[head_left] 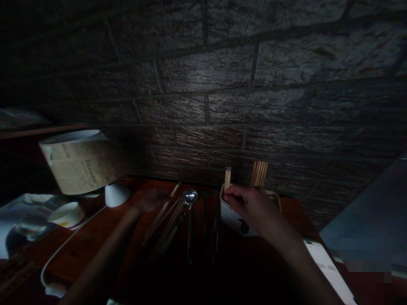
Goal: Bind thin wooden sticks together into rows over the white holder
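Note:
My right hand is at the left end of a white utensil holder, its thumb and fingers closed around a few light wooden chopsticks that stand upright there. Further right in the same holder rises a row of several brown chopsticks. My left hand, dim and blurred, hovers at the left of loose chopsticks lying on the wooden table; its fingers look stretched out, with nothing visible in them. Beside these lie a fork and a shiny metal ladle. Darker long utensils lie near the holder.
A lamp with a newsprint shade stands at the left, its white cord running forward. Nearby are a white bowl and a clear plastic wrapping. A phone lies at the right edge. Behind rises a brick wall.

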`<state>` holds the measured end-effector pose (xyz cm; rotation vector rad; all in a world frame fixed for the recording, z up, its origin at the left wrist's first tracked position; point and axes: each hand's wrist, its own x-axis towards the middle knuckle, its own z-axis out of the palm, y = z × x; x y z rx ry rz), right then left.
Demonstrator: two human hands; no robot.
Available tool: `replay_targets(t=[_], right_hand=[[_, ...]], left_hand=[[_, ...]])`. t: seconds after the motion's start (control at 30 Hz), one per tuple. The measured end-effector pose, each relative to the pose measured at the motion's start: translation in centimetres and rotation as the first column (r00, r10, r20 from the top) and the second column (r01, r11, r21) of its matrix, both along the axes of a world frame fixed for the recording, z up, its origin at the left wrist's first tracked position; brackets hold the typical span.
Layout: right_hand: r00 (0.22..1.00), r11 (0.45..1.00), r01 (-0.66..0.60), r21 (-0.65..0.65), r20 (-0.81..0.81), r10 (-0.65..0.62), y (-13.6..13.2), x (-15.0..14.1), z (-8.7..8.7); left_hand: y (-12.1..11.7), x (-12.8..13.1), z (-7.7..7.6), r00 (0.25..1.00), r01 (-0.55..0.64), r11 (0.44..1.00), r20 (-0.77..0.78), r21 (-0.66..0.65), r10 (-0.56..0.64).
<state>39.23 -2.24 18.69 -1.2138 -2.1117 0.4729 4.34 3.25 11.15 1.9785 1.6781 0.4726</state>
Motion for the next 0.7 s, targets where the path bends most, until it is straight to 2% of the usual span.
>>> replay_targets(t=[0.07, 0.1, 0.17, 0.3, 0.47, 0.6, 0.7], right_hand=[[1.0, 1.0, -0.009, -0.019, -0.027, 0.008, 0.1, -0.2, -0.1], [0.999, 0.999, -0.013, -0.037, -0.044, 0.012, 0.2, -0.3, -0.2], [0.995, 0.996, -0.017, -0.086, -0.099, 0.008, 0.3, -0.4, -0.3], [0.949, 0.977, -0.074, -0.2, -0.314, 0.008, 0.7, -0.6, -0.6], [0.847, 0.942, -0.172, -0.289, -0.532, -0.009, 1.4, -0.3, -0.4], [0.823, 0.944, -0.181, -0.276, -0.568, -0.009, 2.0, -0.1, -0.3], [0.816, 0.947, -0.168, -0.273, -0.577, -0.021, 2.4, 0.3, -0.5]], left_hand=[[-0.6, 2.1, 2.2, 0.99, 0.084, 0.996, 0.113, 0.004, -0.084], [-1.0, 3.4, 3.3, 0.958, 0.14, 0.99, 0.252, 0.007, -0.137], [-1.7, 6.0, 5.3, 0.876, 0.256, 0.967, 0.422, 0.002, -0.233], [-2.2, 10.5, 7.9, 0.782, 0.34, 0.94, 0.544, 0.036, -0.304], [-0.7, 14.0, 8.5, 0.686, 0.451, 0.89, 0.613, 0.064, -0.391], [0.2, 15.6, 7.9, 0.642, 0.481, 0.873, 0.643, 0.086, -0.417], [0.4, 16.1, 7.5, 0.64, 0.46, 0.881, 0.648, 0.107, -0.413]])
